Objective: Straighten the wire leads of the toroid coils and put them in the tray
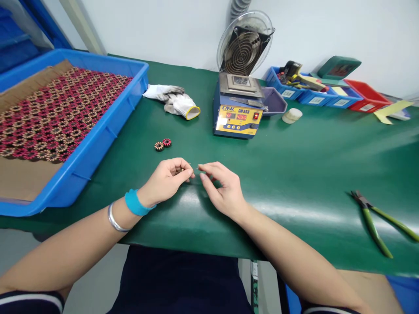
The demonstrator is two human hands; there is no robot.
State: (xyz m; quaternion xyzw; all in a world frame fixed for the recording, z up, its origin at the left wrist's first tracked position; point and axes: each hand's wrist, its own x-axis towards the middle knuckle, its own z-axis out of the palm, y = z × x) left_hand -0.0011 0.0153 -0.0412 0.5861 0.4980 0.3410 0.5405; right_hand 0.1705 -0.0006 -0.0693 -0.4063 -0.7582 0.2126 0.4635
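Observation:
My left hand point(170, 178) is closed, thumb against fingers, around a small wire-wound stator point(180, 170), mostly hidden; a copper-coloured bit and fine wire ends show by the fingertips. Just to its right, my right hand point(222, 185) has thumb and forefinger apart, beside the wire ends. Beyond my left hand, two small ring-shaped stators lie side by side on the green mat, one with copper-coloured windings point(159, 146) and one with red point(166, 142).
A blue tray point(94, 152) of red and copper stators stands left. White gloves point(173, 100), a solder pot point(238, 117) with a fan point(244, 50) behind it, and a white round container point(292, 115) are further back. Small bins point(316, 99) line the wall; green-handled cutters point(371, 218) lie right.

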